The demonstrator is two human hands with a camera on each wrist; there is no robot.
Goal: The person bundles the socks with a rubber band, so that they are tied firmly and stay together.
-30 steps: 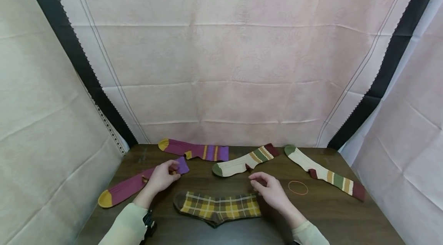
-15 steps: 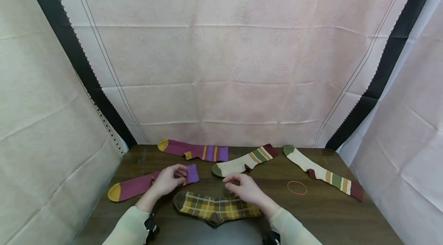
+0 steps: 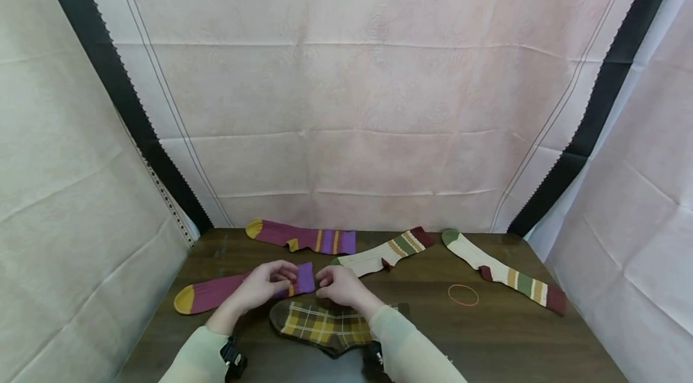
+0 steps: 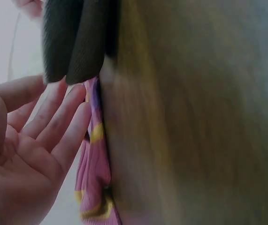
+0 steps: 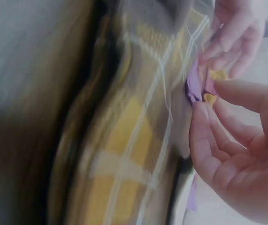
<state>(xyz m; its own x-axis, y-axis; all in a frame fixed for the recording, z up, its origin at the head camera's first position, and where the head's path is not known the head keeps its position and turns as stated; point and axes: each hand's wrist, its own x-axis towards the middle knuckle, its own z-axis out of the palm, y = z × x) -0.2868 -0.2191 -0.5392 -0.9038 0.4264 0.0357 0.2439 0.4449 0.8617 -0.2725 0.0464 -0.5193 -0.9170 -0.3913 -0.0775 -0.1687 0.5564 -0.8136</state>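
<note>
Head view: a plum sock (image 3: 216,294), with yellow toe, yellow-striped leg and purple cuff, lies on the dark wooden desk (image 3: 520,335), beyond the yellow-checked plaid socks (image 3: 316,324). The left hand (image 3: 264,284) is over its leg; the right hand (image 3: 342,287) is just beside its cuff. Left wrist view: the left fingers are relaxed, with ribbed knit and yellow bands beyond. Right wrist view: the right thumb and fingers curve loosely, a gap between them, near the cuff; blur leaves contact uncertain.
</note>
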